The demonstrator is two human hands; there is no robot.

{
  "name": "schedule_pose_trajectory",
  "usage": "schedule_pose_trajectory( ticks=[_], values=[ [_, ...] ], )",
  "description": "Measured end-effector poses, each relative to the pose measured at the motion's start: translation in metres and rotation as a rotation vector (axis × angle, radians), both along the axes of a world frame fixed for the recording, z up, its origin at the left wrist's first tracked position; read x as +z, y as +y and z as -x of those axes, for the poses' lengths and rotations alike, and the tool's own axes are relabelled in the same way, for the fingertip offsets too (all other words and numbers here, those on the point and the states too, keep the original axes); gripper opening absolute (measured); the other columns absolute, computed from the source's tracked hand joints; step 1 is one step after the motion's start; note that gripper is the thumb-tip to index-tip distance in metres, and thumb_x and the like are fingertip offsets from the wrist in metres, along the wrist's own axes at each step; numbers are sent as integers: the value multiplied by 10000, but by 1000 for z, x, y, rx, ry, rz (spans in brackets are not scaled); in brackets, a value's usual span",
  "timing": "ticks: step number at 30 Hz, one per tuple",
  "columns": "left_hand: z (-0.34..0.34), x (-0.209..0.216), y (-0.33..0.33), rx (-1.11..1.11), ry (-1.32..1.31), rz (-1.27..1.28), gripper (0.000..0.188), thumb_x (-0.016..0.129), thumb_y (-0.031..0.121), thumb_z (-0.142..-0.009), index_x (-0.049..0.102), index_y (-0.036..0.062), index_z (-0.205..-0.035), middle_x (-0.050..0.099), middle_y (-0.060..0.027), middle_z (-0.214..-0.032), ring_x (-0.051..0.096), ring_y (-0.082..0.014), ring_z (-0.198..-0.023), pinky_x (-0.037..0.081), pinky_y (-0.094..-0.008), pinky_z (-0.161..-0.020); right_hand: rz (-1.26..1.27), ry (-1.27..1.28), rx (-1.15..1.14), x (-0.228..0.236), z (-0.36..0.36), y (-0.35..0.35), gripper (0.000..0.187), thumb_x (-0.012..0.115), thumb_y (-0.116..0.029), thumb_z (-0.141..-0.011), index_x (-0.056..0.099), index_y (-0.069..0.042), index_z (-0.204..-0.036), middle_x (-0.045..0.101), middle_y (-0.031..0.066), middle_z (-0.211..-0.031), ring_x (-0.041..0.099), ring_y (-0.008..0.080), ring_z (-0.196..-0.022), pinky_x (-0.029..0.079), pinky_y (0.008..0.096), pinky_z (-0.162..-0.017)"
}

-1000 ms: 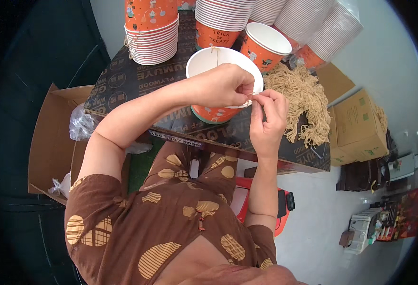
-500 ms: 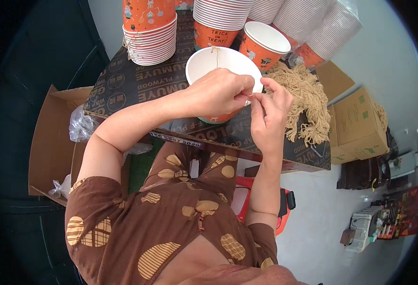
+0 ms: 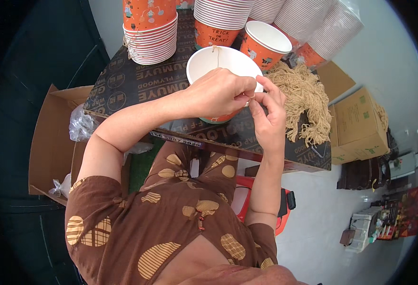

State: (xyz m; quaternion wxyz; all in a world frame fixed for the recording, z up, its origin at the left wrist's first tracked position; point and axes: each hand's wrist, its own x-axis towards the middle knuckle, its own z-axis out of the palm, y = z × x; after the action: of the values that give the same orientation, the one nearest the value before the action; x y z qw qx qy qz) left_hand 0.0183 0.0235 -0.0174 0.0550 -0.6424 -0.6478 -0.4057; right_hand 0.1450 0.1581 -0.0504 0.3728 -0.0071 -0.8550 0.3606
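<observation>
Pinching string [image 3: 218, 58]: left hand [image 3: 218, 92] and right hand [image 3: 270, 112], each grip apparently closed on it | orange cup [image 3: 201, 66], mouth up on table [image 3: 109, 85], upper centre of frame | risk judged: uneven pull could tip cup or slip string loose.

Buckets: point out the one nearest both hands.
The front bucket, beneath the left hand and beside the right hand; the others stand farther back.

two hands [image 3: 221, 90], one near bucket [image 3: 203, 66], one twine heap [image 3: 300, 97], five-plus stacks [image 3: 221, 16]
</observation>
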Motion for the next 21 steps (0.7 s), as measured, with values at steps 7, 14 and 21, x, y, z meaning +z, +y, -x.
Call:
schedule_pose_trajectory(
  ticks=[7, 14, 21],
  values=[
    [1, 0, 1, -5, -32, 17, 92, 656, 94, -799, 609, 14, -799, 630, -166, -635, 646, -353, -614, 490, -429, -558, 77, 92, -29, -7, 3, -4, 74, 672, 8, -782, 628, 18, -841, 539, 142, -1291, 445, 303, -1157, 366, 411, -994],
    [6, -2, 5, -60, -167, 15, 98, 613, 78, -772, 602, -10, -731, 605, -169, -608, 615, -320, -564, 467, -406, -545, -321, 290, -360, -14, 7, -27, 181, 645, 76, -728, 571, 3, -876, 487, 215, -1286, 447, 331, -1049, 368, 448, -919],
    [4, 2, 6, -28, -218, 71, 142, 562, 80, -784, 618, -46, -749, 599, -195, -608, 613, -327, -566, 468, -413, -556, -203, 329, -250, -19, 5, -33, 186, 591, 135, -749, 525, 27, -885, 458, 240, -1273, 516, 276, -941, 440, 411, -858]
  ],
)
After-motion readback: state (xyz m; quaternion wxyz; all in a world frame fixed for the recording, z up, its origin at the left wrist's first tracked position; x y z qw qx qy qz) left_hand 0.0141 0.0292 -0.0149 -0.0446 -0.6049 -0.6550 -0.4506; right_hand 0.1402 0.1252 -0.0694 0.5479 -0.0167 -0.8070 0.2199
